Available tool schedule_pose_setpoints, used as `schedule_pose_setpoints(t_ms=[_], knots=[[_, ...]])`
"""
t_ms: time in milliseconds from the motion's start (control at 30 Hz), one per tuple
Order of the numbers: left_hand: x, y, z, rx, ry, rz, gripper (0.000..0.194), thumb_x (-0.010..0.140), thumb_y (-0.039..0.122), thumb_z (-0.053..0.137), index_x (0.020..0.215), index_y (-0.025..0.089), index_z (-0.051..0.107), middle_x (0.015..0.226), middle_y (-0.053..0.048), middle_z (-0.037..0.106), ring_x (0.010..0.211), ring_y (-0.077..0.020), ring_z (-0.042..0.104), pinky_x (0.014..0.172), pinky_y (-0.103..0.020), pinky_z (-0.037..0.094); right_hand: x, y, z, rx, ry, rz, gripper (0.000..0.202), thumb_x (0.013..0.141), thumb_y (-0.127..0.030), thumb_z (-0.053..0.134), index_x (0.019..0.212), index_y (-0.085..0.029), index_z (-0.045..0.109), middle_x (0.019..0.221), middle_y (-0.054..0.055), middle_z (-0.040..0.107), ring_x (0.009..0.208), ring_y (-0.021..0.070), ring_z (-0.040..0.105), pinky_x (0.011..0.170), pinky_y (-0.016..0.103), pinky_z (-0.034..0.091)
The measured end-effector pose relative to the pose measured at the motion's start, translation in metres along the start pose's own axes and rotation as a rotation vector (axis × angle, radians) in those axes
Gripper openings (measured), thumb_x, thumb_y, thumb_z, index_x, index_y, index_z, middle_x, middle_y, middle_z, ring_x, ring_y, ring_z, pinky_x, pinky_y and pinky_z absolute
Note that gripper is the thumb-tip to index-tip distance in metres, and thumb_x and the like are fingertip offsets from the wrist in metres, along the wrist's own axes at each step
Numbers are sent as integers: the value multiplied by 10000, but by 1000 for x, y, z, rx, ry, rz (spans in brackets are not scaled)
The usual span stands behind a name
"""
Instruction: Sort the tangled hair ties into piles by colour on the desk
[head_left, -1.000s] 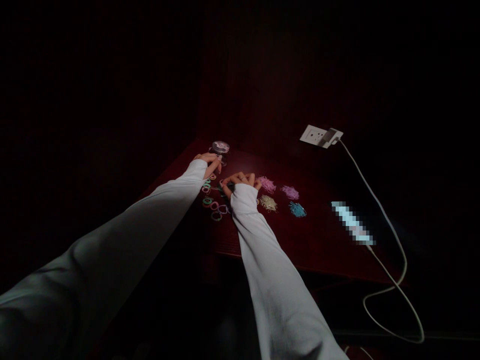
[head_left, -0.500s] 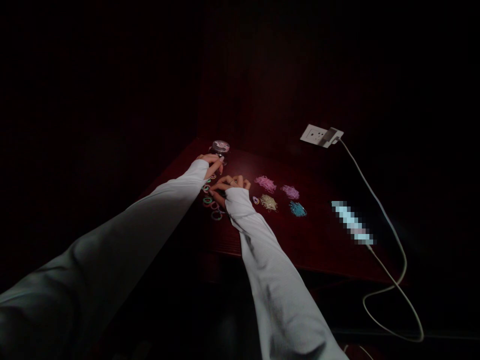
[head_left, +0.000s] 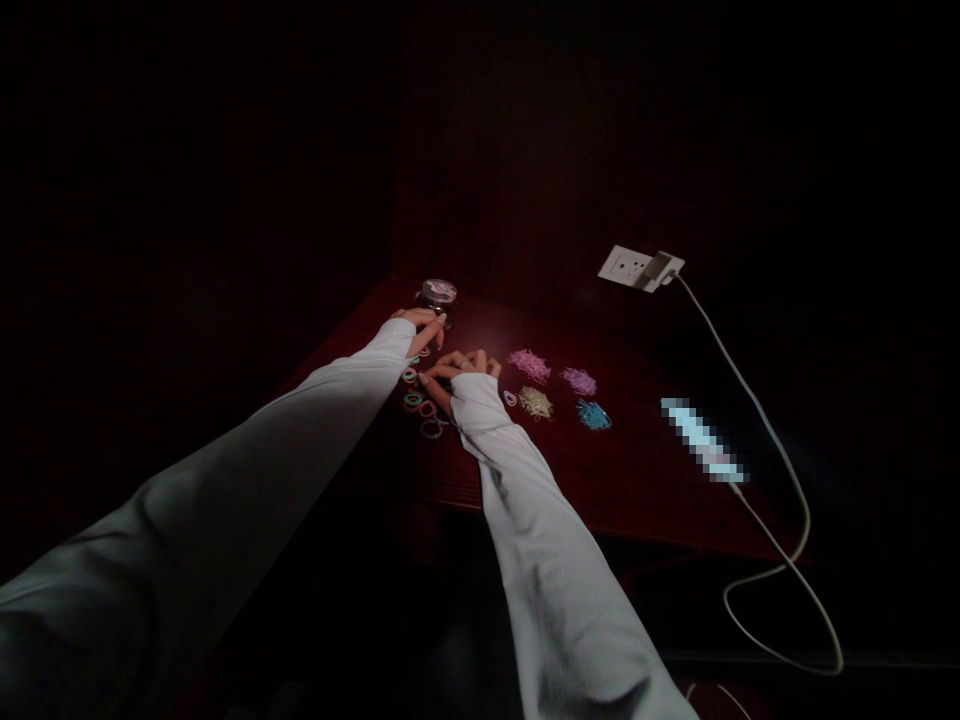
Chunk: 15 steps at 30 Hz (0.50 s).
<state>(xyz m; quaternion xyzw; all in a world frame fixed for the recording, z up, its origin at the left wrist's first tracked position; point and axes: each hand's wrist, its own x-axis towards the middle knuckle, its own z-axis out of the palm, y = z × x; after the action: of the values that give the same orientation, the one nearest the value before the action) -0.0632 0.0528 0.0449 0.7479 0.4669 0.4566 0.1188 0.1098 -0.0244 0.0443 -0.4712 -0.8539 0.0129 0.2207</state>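
Observation:
My left hand [head_left: 427, 325] is at a dark round container at the back left of the table, its fingers curled and close together; what they hold is too small to make out. A round lidded jar with pink contents [head_left: 439, 291] stands just behind it. My right hand [head_left: 461, 370] is nearer, thumb and index finger pinched at the coloured rings, over something too small to tell. Several rings, among them a green one [head_left: 412, 401], lie left of it. To its right are heaps of small bands: pink [head_left: 529, 365], purple [head_left: 580, 381], cream [head_left: 536, 402] and blue [head_left: 594, 414].
The dark red table [head_left: 540, 470] has its front edge below the heaps. A blurred bright device [head_left: 703, 440] lies at the right on a white cable [head_left: 757, 400], which runs to a charger in the wall socket [head_left: 626, 267]. The surroundings are very dark.
The whole view has shifted very slightly. Both hands stay in nearly the same places and poses.

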Motion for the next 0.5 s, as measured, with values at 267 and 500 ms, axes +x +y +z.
schedule_pose_setpoints(t_ms=[267,500], knots=[[0,0,0,-12,-17,1,620,1040,580,390,577,238,619,768,-42,731,754,-198,667,843,-339,536,2,1,-5,-7,54,103,435,1136,-521,478,1030,-339,859,1164,32,742,1175,274,461,1015,423,240],[1,-8,7,-21,15,45,633,1064,540,392,554,242,620,746,-60,730,757,-215,683,900,-396,526,-3,6,-6,8,0,117,346,1007,-592,701,1269,-392,807,1362,43,703,1278,315,449,1087,471,235]])
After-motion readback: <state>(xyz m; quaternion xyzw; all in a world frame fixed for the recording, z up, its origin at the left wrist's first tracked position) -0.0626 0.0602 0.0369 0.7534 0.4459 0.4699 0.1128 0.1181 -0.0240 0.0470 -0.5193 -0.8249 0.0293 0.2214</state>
